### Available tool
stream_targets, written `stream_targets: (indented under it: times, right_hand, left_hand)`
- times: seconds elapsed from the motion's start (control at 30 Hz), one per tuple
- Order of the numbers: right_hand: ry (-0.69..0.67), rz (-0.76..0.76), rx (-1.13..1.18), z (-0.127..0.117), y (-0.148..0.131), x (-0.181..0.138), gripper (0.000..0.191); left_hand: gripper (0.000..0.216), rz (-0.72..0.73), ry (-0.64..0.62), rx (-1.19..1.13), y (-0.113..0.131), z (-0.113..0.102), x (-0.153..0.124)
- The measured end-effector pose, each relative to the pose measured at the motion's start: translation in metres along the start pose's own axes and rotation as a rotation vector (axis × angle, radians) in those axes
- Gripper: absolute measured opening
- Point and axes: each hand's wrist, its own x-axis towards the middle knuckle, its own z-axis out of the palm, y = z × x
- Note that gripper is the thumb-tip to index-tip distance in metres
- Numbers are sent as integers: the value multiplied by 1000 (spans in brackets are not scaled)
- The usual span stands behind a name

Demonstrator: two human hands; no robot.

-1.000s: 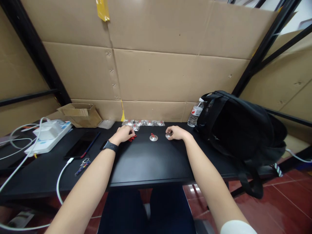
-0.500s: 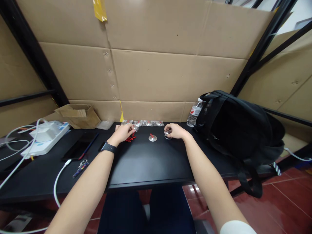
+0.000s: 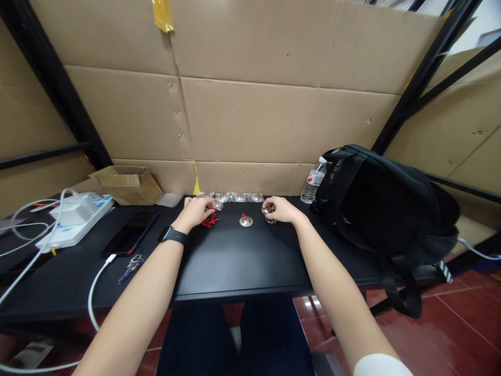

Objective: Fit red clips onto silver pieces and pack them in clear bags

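Your right hand [image 3: 282,210] has its grip around a shiny metal disc [image 3: 267,210], with a second disc [image 3: 271,220] just below it at the desk [image 3: 242,261]. Your left hand [image 3: 194,213] is at the red cords [image 3: 210,221], but whether its grip has pinched one I cannot tell. Between your hands lies a corded disc [image 3: 246,222], nearer you than the clear packets [image 3: 239,197].
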Motion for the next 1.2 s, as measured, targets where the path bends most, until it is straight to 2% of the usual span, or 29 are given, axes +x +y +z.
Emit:
stream_targets:
  times: [0.17, 0.4, 0.53, 0.7, 0.9, 1.2]
  right_hand:
    - [82, -106, 50, 6, -9, 1, 29]
    - [157, -237, 221, 23, -30, 3, 36]
    - [191, -268, 331, 29, -48, 2, 41]
    - [191, -319, 402, 38, -63, 0, 44]
    - [233, -312, 482, 43, -70, 0, 44]
    - [236, -286, 582, 45, -67, 2, 43]
  left_hand:
    - [17, 31, 31, -147, 14, -3, 1]
    - [22, 104, 86, -233, 42, -9, 0]
    - [22, 197, 131, -220, 60, -4, -2]
    - [19, 196, 248, -165, 78, 2, -6]
    - [12, 244, 295, -182, 82, 6, -8]
    - [11, 279, 349, -237, 83, 9, -7]
